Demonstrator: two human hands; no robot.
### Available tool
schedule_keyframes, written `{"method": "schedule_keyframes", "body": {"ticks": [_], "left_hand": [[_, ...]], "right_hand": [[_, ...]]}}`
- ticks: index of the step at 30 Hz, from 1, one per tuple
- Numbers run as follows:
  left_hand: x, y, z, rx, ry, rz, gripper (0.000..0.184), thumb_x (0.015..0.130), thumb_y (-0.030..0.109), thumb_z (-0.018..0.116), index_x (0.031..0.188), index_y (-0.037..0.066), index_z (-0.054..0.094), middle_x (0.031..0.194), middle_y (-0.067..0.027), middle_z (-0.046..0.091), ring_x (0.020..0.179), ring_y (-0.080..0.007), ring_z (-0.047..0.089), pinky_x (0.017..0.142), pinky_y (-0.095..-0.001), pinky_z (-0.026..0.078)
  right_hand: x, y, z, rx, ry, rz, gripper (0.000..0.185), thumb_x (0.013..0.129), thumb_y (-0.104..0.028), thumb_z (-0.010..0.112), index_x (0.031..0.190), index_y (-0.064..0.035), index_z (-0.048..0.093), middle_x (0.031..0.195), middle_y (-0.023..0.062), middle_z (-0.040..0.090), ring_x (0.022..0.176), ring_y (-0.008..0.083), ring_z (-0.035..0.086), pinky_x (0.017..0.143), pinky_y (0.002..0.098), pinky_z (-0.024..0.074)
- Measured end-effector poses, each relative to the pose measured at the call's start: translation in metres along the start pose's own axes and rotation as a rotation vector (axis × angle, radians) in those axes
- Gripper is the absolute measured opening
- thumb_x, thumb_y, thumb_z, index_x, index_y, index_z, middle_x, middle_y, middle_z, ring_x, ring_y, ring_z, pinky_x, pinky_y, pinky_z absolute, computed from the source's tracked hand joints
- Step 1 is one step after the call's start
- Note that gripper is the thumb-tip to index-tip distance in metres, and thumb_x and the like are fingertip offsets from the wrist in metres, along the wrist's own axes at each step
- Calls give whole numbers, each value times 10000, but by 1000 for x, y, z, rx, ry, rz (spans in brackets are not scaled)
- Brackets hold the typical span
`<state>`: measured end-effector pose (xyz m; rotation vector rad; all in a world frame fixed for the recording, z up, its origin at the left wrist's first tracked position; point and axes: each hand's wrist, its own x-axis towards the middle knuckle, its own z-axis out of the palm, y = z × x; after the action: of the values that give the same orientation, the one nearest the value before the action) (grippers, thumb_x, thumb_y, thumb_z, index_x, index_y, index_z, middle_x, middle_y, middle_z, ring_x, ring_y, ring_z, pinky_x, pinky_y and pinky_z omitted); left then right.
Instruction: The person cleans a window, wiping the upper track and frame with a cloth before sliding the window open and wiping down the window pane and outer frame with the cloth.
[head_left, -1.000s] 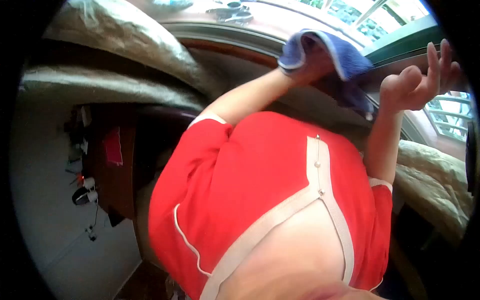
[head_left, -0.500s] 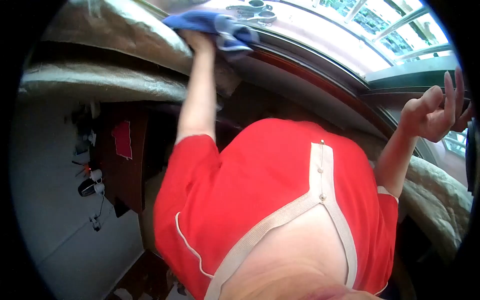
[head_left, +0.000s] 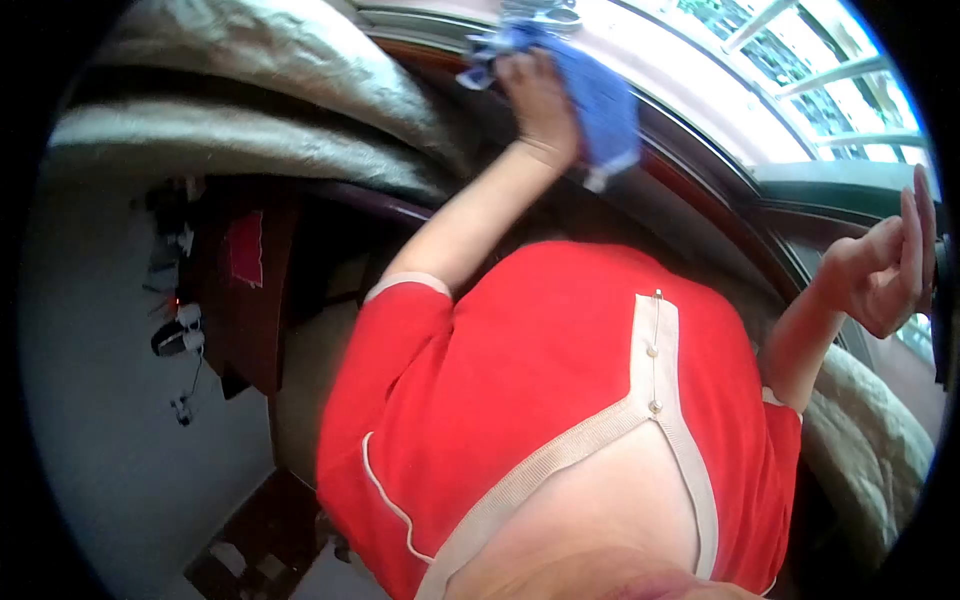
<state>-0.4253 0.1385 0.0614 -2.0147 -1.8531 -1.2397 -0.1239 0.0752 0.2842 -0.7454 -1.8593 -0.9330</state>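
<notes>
My left hand (head_left: 541,105) reaches up at the top centre and holds a blue cloth (head_left: 600,100) against the window's lower frame (head_left: 665,150). The cloth spreads to the right of the hand, with a pale edge hanging down. Some bunched cloth shows left of the fingers. My right hand (head_left: 880,275) is raised at the right edge, beside the dark window frame. Its fingers stretch upward and hold nothing that I can see. Part of that hand is lost against a dark shape at the image's edge.
Metal scissor-like items (head_left: 545,15) lie on the bright sill beyond the cloth. Window bars (head_left: 800,75) are outside. Heavy curtains (head_left: 250,130) hang at left, with another curtain (head_left: 865,440) at right. A brown cabinet (head_left: 235,320) stands by the wall.
My left hand has moved right along the window frame with the cloth, which now spreads more to its right. My right hand's fingers have drawn closer together. The view has shifted slightly.
</notes>
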Motion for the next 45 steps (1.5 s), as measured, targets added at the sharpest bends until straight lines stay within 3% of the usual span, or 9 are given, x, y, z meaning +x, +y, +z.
{"method": "schedule_keyframes", "body": {"ticks": [3, 11, 18, 23, 24, 27, 35, 37, 45], "left_hand": [[-4, 46, -11, 89, 18, 224, 470, 746, 301, 564, 1090, -17, 526, 1155, -215, 403, 1103, -417, 367, 962, -556, 275], [66, -43, -83, -873, 401, 54, 186, 786, 145, 659, 921, 44, 581, 927, -79, 557, 913, -249, 537, 799, -360, 447], [100, -210, -138, -451, 371, -344, 359, 780, 166, 667, 1068, 1, 530, 1089, -123, 533, 1066, -275, 483, 918, -374, 388], [99, -232, -83, 49, 39, -128, 483, 776, 181, 672, 1174, -29, 494, 1205, -154, 515, 1175, -294, 444, 1002, -383, 346], [95, -230, -73, 274, 153, 34, 494, 761, 218, 657, 1146, -60, 519, 1228, -179, 497, 1173, -323, 436, 990, -411, 327], [103, -242, -74, 613, -68, 78, 437, 773, 311, 616, 1064, -15, 614, 1175, -129, 569, 1208, -349, 416, 987, -470, 312], [122, -242, -87, 648, 3, 161, 341, 773, 271, 591, 1011, 37, 654, 1053, -88, 629, 1133, -312, 474, 932, -469, 335], [125, -242, -91, 617, -221, 168, 337, 765, 258, 615, 1005, 22, 645, 1039, -92, 627, 1059, -292, 512, 885, -433, 368], [119, -214, -89, 558, -225, 397, 189, 650, 222, 651, 715, 45, 662, 854, -57, 609, 919, -263, 526, 818, -404, 393]], "right_hand": [[-2, -11, 7, 31, 154, 36, 172, 895, 0, 504, 946, 32, 665, 1004, 146, 690, 875, 253, 693, 647, 246, 558], [-6, -10, 0, 68, 61, 42, 180, 911, 1, 493, 979, 51, 651, 1031, 181, 674, 894, 279, 686, 714, 316, 572], [8, -21, 0, -179, -56, -19, 175, 974, -129, 425, 1024, -49, 573, 996, 107, 674, 1163, 270, 490, 955, 369, 381], [2, -26, 9, -174, 23, 79, 173, 978, -156, 434, 1034, -47, 556, 950, 99, 676, 1228, 259, 446, 1030, 368, 322], [-16, -10, 1, -231, 50, 11, 190, 945, -110, 468, 941, -11, 631, 887, 91, 697, 961, 205, 571, 799, 288, 428], [-28, 4, -6, -272, 83, -60, 265, 906, -57, 495, 770, 2, 715, 751, 48, 715, 618, 115, 671, 527, 184, 503], [-33, 2, -12, -372, 67, -79, 281, 906, -58, 484, 752, 19, 706, 699, 61, 702, 542, 119, 638, 495, 191, 471], [-29, 4, -8, -354, 44, -41, 279, 908, -61, 491, 747, 24, 702, 702, 70, 702, 555, 127, 646, 511, 197, 488], [-23, 7, -5, -347, 142, -175, 256, 899, -81, 529, 736, 26, 696, 721, 81, 706, 631, 158, 679, 606, 264, 557]]}}
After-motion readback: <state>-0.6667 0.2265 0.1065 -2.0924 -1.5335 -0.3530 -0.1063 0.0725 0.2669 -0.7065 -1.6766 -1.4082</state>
